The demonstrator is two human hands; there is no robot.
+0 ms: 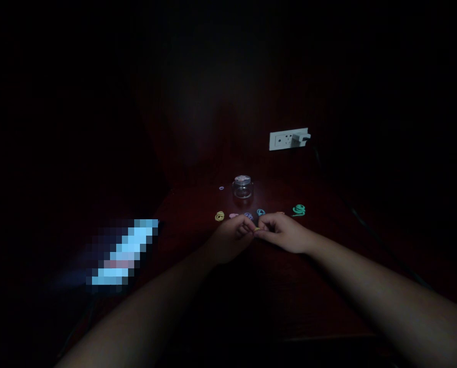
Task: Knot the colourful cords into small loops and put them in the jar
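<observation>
My left hand (231,239) and my right hand (289,233) meet over the dark red table, fingers pinched. A small yellow band (256,229), like a hair elastic, shows between their fingertips, partly hidden. Just beyond my hands lies a row of coloured bands: a yellow pile (220,216), a pink pile (233,215), a purple pile (248,216), a blue pile (261,212) and a green pile (299,210). My right hand covers most of an orange bit (280,213). Behind the row stands a clear jar (243,188) with its lid on.
One lone purple band (221,188) lies left of the jar. A bright pixelated screen (124,253) is at the left. On the back wall sits a white socket panel (282,139) with a plug (301,137) in it. A cable (361,217) runs along the right side.
</observation>
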